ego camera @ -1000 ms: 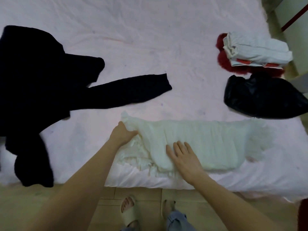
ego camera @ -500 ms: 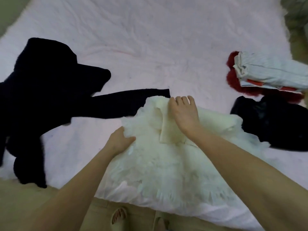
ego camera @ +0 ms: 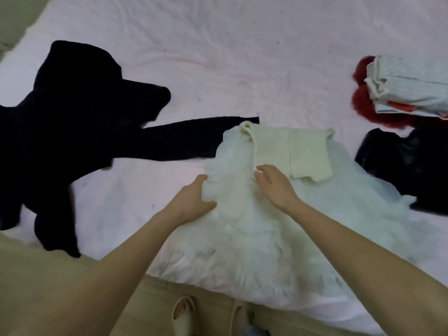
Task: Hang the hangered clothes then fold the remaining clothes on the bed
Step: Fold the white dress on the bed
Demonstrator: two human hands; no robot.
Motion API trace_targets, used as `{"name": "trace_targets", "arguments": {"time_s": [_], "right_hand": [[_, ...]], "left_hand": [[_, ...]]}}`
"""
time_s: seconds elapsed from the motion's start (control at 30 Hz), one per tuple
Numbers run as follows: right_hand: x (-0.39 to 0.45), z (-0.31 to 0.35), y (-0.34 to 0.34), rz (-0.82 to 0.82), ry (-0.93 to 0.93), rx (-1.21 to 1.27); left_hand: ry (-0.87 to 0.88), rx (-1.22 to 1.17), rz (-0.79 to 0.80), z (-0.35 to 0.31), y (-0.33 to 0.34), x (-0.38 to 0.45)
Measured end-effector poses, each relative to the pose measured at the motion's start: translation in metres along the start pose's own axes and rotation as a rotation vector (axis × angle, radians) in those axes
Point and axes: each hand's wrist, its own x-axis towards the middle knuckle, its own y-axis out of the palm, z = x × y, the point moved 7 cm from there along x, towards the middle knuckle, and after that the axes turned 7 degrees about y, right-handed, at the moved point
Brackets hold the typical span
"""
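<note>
A white fluffy garment lies on the pink bed near its front edge, with its cream knit part folded over on top. My left hand grips the garment's left edge, thumb on top and fingers tucked under the fluff. My right hand rests on the middle of it, and its curled fingertips pinch the cream ribbed edge. A black garment is spread unfolded at the left, one sleeve reaching to the white garment.
At the right edge a folded striped piece sits on a red fluffy item. A black shiny garment lies just in front of them. My slippered feet stand on the tan floor below the bed edge.
The white garment went from a flat strip to a bundle with its cream part folded over. My right hand drew back from the far edge to the middle. My left hand kept its grip.
</note>
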Motion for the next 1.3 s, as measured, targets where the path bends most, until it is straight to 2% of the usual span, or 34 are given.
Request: {"name": "trace_targets", "arguments": {"time_s": [0.1, 0.17, 0.23, 0.3, 0.37, 0.43, 0.5, 0.53, 0.57, 0.67, 0.73, 0.8, 0.87, 0.9, 0.93, 0.97, 1.0, 1.03, 1.1, 1.13, 1.17, 1.23, 1.3], "right_hand": [[-0.048, 0.005, -0.015, -0.019, 0.157, 0.49], [-0.068, -0.002, -0.016, 0.045, 0.293, 0.633], [-0.079, -0.014, -0.011, 0.114, 0.385, 0.566], [-0.086, -0.024, -0.001, 0.165, 0.432, 0.48], [-0.088, -0.025, 0.012, 0.189, 0.41, 0.369], [-0.084, -0.029, 0.019, 0.126, 0.366, 0.242], [-0.078, -0.032, 0.009, -0.01, 0.348, 0.218], [-0.074, -0.034, -0.001, -0.08, 0.351, 0.229], [-0.071, -0.038, -0.012, -0.143, 0.369, 0.245], [-0.062, -0.053, -0.036, -0.245, 0.46, 0.214], [-0.063, -0.055, -0.043, -0.328, 0.452, 0.166], [-0.078, -0.043, -0.052, -0.521, 0.291, 0.087], [-0.097, -0.02, -0.047, -0.669, -0.057, -0.187], [-0.105, -0.01, -0.036, -0.668, -0.235, -0.369], [-0.105, -0.01, -0.02, -0.579, -0.347, -0.562], [-0.1, -0.022, -0.008, -0.436, -0.351, -0.723], [-0.093, -0.039, -0.003, -0.322, -0.277, -0.835], [-0.086, -0.058, -0.006, -0.225, -0.127, -0.867], [-0.077, -0.092, -0.026, -0.194, 0.19, -0.806], [-0.076, -0.1, -0.033, -0.219, 0.238, -0.753], [-0.077, -0.098, -0.037, -0.273, 0.207, -0.715], [-0.08, -0.082, -0.034, -0.394, 0.039, -0.669], [-0.081, -0.076, -0.02, -0.367, -0.038, -0.577]], "left_hand": [[0.105, -0.142, -0.027, -0.04, 0.013, -0.013], [0.129, -0.277, 0.127, -0.064, 0.048, -0.021], [0.159, -0.313, 0.315, -0.076, 0.083, -0.029], [0.209, -0.297, 0.32, -0.075, 0.095, -0.028], [0.236, -0.35, 0.151, -0.064, 0.084, -0.024], [0.333, -0.299, -0.016, -0.055, 0.068, -0.026], [0.541, -0.022, -0.193, -0.052, 0.051, -0.033], [0.619, 0.113, -0.219, -0.051, 0.05, -0.037], [0.639, 0.214, -0.149, -0.047, 0.054, -0.037], [0.599, 0.443, 0.214, -0.032, 0.091, -0.034], [0.719, 0.604, 0.22, -0.04, 0.106, -0.038], [0.803, 0.654, 0.142, -0.052, 0.109, -0.042], [0.809, 0.605, 0.053, -0.059, 0.105, -0.04], [0.802, 0.578, 0.04, -0.061, 0.104, -0.039], [0.812, 0.58, 0.051, -0.062, 0.105, -0.036], [0.846, 0.586, 0.076, -0.063, 0.108, -0.033], [0.879, 0.585, 0.107, -0.064, 0.11, -0.03], [0.905, 0.575, 0.106, -0.065, 0.11, -0.027], [0.979, 0.561, 0.005, -0.073, 0.104, -0.019], [1.007, 0.575, -0.033, -0.076, 0.104, -0.015], [1.032, 0.615, -0.045, -0.077, 0.107, -0.012], [1.028, 0.741, 0.038, -0.073, 0.124, -0.002], [0.964, 0.835, 0.123, -0.065, 0.139, 0.009]]}}
